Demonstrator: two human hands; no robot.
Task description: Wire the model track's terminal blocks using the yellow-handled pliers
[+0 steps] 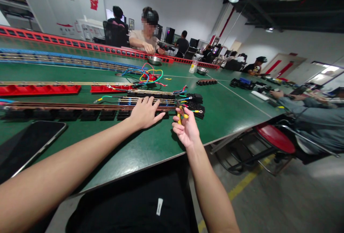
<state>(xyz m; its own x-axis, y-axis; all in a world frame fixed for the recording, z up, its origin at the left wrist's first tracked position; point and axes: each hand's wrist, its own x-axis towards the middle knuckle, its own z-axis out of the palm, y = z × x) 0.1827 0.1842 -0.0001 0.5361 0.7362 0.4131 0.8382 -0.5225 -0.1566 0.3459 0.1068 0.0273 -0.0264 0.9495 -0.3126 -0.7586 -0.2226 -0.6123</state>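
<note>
My left hand lies with fingers spread over a long black-based rail assembly with copper-coloured bars along its top. In my right hand are small yellow-handled pliers, their jaws up against the right end of the assembly. What exactly the jaws touch is too small to tell. Around that end, short wires with ring terminals stick out beside black end blocks. On the left, a green-and-yellow wire also carries a ring terminal.
Behind the assembly lie red channel pieces, a blue rail, looped coloured wires and a short rail piece. A phone rests at left. Across the green table, a person works near a metal bowl. A red stool stands right.
</note>
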